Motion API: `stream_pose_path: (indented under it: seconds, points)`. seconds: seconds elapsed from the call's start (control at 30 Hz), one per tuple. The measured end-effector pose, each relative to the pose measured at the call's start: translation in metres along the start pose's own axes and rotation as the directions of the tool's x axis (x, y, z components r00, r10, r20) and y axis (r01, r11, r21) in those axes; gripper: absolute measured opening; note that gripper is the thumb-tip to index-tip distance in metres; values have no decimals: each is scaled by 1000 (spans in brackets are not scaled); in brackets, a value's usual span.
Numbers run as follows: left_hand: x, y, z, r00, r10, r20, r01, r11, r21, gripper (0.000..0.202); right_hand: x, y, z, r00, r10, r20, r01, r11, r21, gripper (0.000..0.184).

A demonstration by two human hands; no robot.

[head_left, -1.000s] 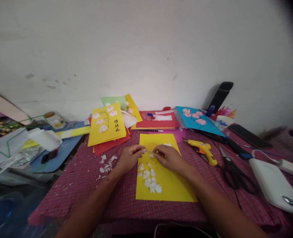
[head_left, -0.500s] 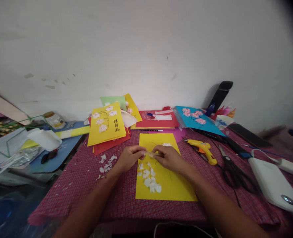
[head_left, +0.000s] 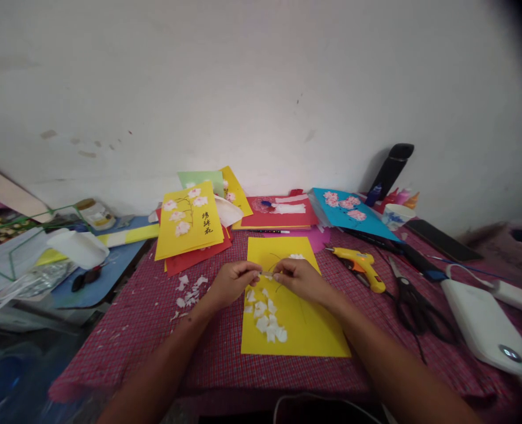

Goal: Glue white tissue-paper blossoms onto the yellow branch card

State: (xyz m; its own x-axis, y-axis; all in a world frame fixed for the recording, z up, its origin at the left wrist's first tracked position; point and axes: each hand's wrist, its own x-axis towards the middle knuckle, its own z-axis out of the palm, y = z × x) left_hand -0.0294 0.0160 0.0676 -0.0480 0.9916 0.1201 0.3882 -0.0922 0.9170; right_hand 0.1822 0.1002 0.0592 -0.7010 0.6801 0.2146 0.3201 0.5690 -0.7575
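A yellow card sheet (head_left: pixel 303 333) lies on the red checked cloth in front of me. Small white paper petals (head_left: pixel 267 321) are scattered on its left half, and one white flower (head_left: pixel 296 257) sits near its top with thin drawn branch lines. My left hand (head_left: pixel 234 281) and my right hand (head_left: pixel 300 278) meet above the sheet, both pinched on a small white paper scrap (head_left: pixel 267 274) stretched between their fingertips.
More white scraps (head_left: pixel 189 291) lie left of the sheet. A yellow glue gun (head_left: pixel 362 266), black scissors (head_left: pixel 413 306) and a white device (head_left: pixel 486 327) sit to the right. Finished flower cards (head_left: pixel 189 219) and coloured sheets (head_left: pixel 352 212) are stacked by the wall. A white cup (head_left: pixel 78 247) stands at left.
Both hands have stayed pinched together over the sheet, with only small finger movements on the scrap. The view has shifted very slightly.
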Motion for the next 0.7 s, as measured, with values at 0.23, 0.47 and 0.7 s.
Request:
stream_pose_path:
  seconds: [0.23, 0.47, 0.7]
  points:
    - [-2, 6, -3, 999, 44, 22, -44, 999, -15, 24, 1, 0, -3, 999, 41, 18, -43, 987, 153, 15]
    - [-2, -1, 1, 1000, -1, 1, 1, 996, -86, 24, -2, -8, -9, 991, -125, -38, 125, 992, -1, 16]
    - [-1, -7, 1, 1000, 24, 7, -24, 999, -45, 24, -1, -7, -10, 992, -123, 4, 123, 991, -51, 28]
